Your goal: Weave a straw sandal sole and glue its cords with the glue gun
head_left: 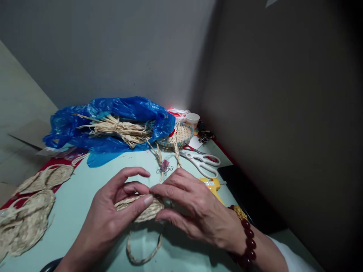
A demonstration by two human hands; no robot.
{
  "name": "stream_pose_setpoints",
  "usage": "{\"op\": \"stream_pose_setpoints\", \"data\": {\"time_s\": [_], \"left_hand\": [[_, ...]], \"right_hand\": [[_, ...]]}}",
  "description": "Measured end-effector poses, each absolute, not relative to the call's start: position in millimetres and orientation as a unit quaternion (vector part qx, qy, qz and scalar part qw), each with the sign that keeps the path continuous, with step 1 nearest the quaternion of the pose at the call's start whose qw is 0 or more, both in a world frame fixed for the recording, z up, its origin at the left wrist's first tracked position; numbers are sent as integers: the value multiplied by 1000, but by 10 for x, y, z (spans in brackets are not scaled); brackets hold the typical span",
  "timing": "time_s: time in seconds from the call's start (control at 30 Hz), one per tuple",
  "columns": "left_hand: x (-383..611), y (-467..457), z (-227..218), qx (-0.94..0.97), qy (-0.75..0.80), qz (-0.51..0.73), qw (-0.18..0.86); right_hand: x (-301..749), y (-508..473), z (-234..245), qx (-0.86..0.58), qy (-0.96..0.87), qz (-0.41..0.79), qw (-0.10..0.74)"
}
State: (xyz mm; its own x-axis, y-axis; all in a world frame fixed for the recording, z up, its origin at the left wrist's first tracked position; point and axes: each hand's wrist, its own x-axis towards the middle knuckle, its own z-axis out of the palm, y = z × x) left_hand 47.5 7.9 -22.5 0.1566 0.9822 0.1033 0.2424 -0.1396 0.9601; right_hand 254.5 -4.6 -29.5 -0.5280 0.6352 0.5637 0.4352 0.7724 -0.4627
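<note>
Between my two hands, above the table, is a small woven piece of braided straw [151, 212]. My left hand [113, 211] grips its left side, thumb on the near face and fingers behind. At its right end my right hand [195, 207] pinches the braid, with thumb and fingers partly hiding it. A loop of thin straw braid [144, 261] hangs below the piece. Another braided strand [177, 147] runs from beyond my right hand up to the basket. A beaded bracelet circles my right wrist.
A blue plastic bag [127, 104] with dried straw [119, 128] lies at the back, beside a woven basket [181, 136] and a paper cup [193, 119]. White-handled scissors [202, 162], a yellow glue gun [212, 185] and a dark flat object [246, 196] lie right. Woven straw pieces [31, 223] lie left.
</note>
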Motion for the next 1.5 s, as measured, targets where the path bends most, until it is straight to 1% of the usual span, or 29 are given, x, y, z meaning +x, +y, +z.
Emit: {"op": "stream_pose_setpoints", "data": {"time_s": [0.13,0.33,0.57,0.7,0.77,0.8,0.83,0.9,0.97,1.07,1.13,1.33,1.5], "left_hand": [[422,116,-259,594,466,407,513],[413,171,-323,536,419,388,622],[421,150,-305,472,406,381,683],[404,137,-243,383,379,431,724],[364,194,-245,354,386,476,707],[331,237,-254,343,403,508,680],[291,285,-265,333,422,537,650],[194,379,-283,311,475,608,556],[97,448,-284,303,493,662,477],[27,480,-272,306,495,700,414],[56,465,-278,328,494,695,407],[287,379,-353,440,474,626,436],[336,237,-358,478,457,603,446]], "right_hand": [[2520,-25,-343,-301,-854,144,399],[2505,-28,-404,-298,-851,144,408],[2530,-26,-404,-301,-857,165,383],[2549,-28,-390,-323,-851,171,378],[2556,-20,-394,-328,-844,156,395],[2559,-13,-398,-331,-838,148,407],[2561,-4,-403,-333,-833,143,419],[2563,15,-415,-337,-823,138,435],[2562,36,-431,-346,-811,143,450],[2550,68,-461,-368,-780,149,483],[2532,83,-481,-381,-760,147,506],[2450,80,-525,-378,-725,149,556],[2416,55,-515,-373,-704,156,584]]}}
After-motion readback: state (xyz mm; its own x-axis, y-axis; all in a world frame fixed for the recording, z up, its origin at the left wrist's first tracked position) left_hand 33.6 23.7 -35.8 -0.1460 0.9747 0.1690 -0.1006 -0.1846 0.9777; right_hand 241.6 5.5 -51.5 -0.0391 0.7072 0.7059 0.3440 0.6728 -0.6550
